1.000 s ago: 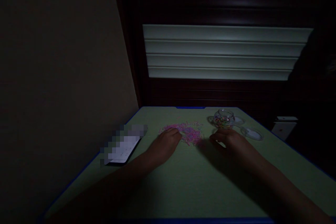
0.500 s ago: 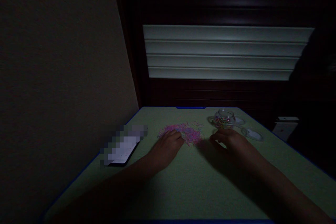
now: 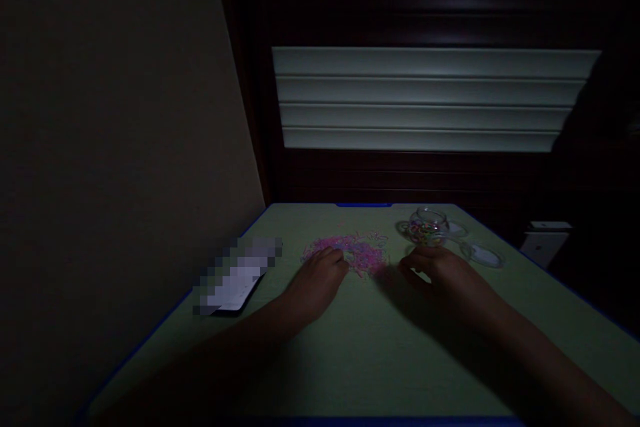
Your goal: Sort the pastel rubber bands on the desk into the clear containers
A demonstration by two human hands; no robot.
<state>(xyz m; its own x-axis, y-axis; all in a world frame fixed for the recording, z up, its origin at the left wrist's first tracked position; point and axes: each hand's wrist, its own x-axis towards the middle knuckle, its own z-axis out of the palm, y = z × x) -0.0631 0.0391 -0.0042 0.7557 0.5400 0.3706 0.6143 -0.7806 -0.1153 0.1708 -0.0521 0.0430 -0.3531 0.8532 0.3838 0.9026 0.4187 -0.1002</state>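
Observation:
A loose heap of small thin pink and purple pieces point(image 3: 367, 257) lies spread on the pale green table point(image 3: 350, 360); in the dim light their exact kind is unclear. My left hand point(image 3: 323, 277) rests at the heap's near left edge, fingers curled down and closed. Anything under those fingertips is hidden. To the right of the heap, my right hand point(image 3: 433, 270) is held with thumb and fingertips pinched together. Whatever sits in that pinch is too small and dark to name. Just behind this hand stands a clear round jar point(image 3: 429, 227) with multicoloured small pieces inside.
A clear lid-like disc point(image 3: 484, 255) lies right of the jar. At the table's left edge is a flat pale device point(image 3: 237, 287), partly blurred out. A wall point(image 3: 150, 147) rises along the left, and a dark slatted panel point(image 3: 425, 173) stands behind the table.
My left hand has shifted very slightly to the left at the heap's edge. My right hand keeps its pinch in nearly the same place.

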